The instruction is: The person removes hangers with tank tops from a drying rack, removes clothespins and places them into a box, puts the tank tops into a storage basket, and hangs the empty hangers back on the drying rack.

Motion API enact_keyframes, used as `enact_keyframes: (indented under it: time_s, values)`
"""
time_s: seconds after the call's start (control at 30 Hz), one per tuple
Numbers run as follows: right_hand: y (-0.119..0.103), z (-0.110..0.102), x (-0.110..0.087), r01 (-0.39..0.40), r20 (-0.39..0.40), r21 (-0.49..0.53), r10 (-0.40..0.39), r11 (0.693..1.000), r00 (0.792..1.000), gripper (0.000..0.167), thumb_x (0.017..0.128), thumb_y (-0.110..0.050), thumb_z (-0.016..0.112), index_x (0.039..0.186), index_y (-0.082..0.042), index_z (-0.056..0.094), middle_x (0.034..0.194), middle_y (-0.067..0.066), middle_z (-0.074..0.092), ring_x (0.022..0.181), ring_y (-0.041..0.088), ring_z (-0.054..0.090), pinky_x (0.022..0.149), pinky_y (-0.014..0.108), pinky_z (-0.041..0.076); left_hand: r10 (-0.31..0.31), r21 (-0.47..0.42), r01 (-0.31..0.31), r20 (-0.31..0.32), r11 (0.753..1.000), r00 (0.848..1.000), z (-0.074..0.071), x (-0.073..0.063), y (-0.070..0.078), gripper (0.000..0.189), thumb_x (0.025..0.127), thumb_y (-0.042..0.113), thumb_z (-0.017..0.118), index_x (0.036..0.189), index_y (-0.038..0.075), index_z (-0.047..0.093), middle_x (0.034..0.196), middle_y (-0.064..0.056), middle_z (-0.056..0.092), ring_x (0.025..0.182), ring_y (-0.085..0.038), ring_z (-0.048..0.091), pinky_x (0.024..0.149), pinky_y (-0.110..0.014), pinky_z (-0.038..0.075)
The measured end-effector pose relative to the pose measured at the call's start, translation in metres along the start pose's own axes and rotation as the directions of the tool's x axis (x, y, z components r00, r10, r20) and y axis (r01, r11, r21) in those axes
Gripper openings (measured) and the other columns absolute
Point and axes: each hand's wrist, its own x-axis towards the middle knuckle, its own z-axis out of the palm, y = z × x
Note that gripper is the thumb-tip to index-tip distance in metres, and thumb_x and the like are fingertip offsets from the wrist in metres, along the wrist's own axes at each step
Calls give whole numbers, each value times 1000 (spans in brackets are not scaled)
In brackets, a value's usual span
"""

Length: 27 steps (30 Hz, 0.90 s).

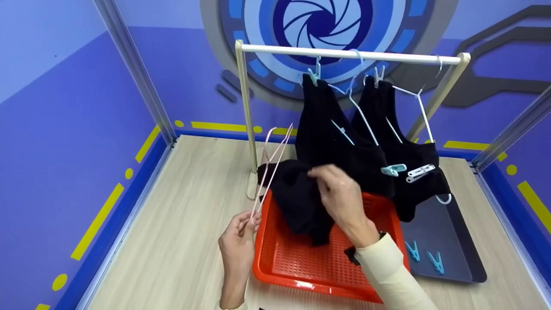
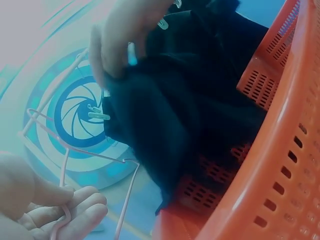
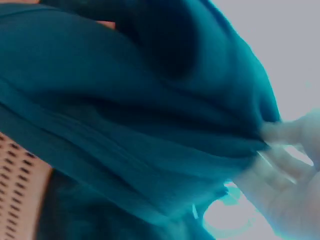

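My left hand (image 1: 239,241) pinches a pink hanger (image 1: 275,168) by its thin wire, thumb over the fingers, just left of the red basket. The hanger stands tilted, its far end pointing up toward the rack. With my right hand (image 1: 342,198) I pinch an edge of a black garment (image 1: 297,202), which is lifted and bunched over the red basket (image 1: 329,280). Its lower part hangs down into the basket. In the right wrist view the cloth (image 3: 150,115) is drawn taut toward my fingertips. Hanger and garment overlap in the head view; whether they touch I cannot tell.
A rack with a white rail (image 1: 297,51) stands behind. Two black tops, a nearer one (image 1: 323,125) and another (image 1: 417,159), hang there on hangers with clothespins. Right of the basket, a grey tray (image 1: 456,241) holds blue clothespins (image 1: 436,262). Walls border both sides.
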Motion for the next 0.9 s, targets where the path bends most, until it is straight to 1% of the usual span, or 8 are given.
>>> enact_keyframes:
  time_s: [0.13, 0.37, 0.43, 0.57, 0.6, 0.67, 0.8, 0.9]
  values:
    - [7, 10, -22, -8, 205, -51, 18, 999, 979, 29, 81, 15, 76, 95, -10, 80, 98, 2, 76, 88, 26, 75, 72, 45, 61, -5, 15, 5, 4, 1000, 1000, 0, -1, 0, 16, 102, -8, 65, 116, -8, 71, 109, -17, 78, 103, -32, 76, 90, -34, 60]
    - [15, 29, -51, 3, 449, -64, 26, 998, 893, 27, 79, 12, 79, 95, -10, 79, 95, 5, 73, 83, 30, 74, 70, 47, 60, -32, 16, 31, 8, 999, 999, 2, -2, -2, 16, 101, -8, 65, 116, -8, 72, 110, -16, 78, 103, -28, 76, 90, -30, 60]
    - [16, 31, -55, 5, 522, -49, 21, 999, 853, 26, 80, 10, 80, 98, -9, 78, 95, 6, 73, 84, 31, 74, 70, 46, 61, -35, 11, 35, 8, 999, 999, 2, -2, -3, 15, 101, -8, 65, 115, -8, 72, 110, -17, 78, 103, -29, 76, 90, -29, 60]
    - [16, 32, -54, -49, 673, 16, 25, 999, 739, 21, 88, -4, 84, 108, -7, 78, 101, 8, 74, 91, 30, 73, 78, 46, 61, -45, -4, 45, 1, 999, 999, 3, -4, -4, 15, 101, -8, 65, 115, -8, 72, 109, -17, 78, 103, -30, 76, 90, -30, 60]
    - [16, 33, -52, -67, 689, 32, 27, 997, 725, 20, 90, -9, 85, 110, -6, 79, 103, 8, 75, 93, 30, 73, 80, 46, 60, -47, -7, 47, -3, 999, 999, 4, -4, -4, 15, 101, -8, 65, 114, -8, 72, 109, -17, 78, 103, -30, 76, 90, -30, 60]
    - [17, 34, -46, -98, 677, 54, 36, 994, 735, 20, 93, -18, 84, 110, -7, 80, 103, 7, 76, 95, 28, 73, 83, 46, 59, -51, -10, 51, -8, 999, 999, 4, -4, -5, 15, 101, -9, 65, 114, -7, 72, 109, -17, 78, 102, -30, 76, 90, -30, 60]
    - [21, 41, -33, -81, 497, 34, 54, 996, 866, 18, 94, -20, 83, 107, -7, 79, 102, 7, 76, 95, 29, 73, 82, 49, 59, -63, -7, 62, -13, 998, 998, 5, -4, -4, 15, 101, -9, 66, 114, -6, 73, 108, -16, 78, 102, -30, 76, 90, -30, 60]
    - [27, 51, -25, -60, 369, -21, 63, 998, 927, 24, 92, -15, 85, 113, -5, 77, 111, 11, 73, 100, 34, 70, 83, 51, 59, -66, -7, 66, -9, 998, 998, 6, -5, -5, 15, 101, -8, 65, 115, -8, 72, 109, -17, 78, 103, -31, 76, 90, -30, 60]
